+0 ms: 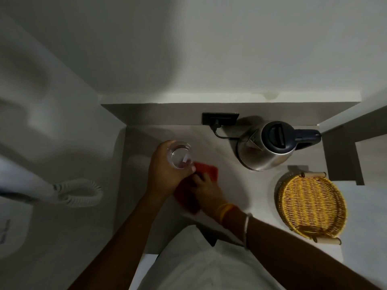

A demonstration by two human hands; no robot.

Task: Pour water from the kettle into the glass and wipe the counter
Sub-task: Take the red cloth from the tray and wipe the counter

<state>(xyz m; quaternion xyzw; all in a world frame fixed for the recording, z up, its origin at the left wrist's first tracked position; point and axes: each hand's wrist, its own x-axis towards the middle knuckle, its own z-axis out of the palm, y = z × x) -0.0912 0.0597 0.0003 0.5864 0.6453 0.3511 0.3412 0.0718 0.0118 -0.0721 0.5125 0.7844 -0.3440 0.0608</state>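
My left hand (162, 168) grips a clear glass (180, 154) and holds it upright above the counter (230, 185). Under and just right of it lies a red cloth (206, 170), which my right hand (206, 188) presses flat on the counter; the cloth's lower part shows again under my left wrist. A steel kettle (266, 150) with a dark lid and handle stands at the back right on its base, its handle pointing right. Whether there is water in the glass is not clear.
A woven yellow basket (312, 205) sits at the right front of the counter. A black wall socket (219, 118) with the kettle's cord is behind. A white coiled cord (81, 194) hangs at the left, off the counter. Walls close in the counter at back and sides.
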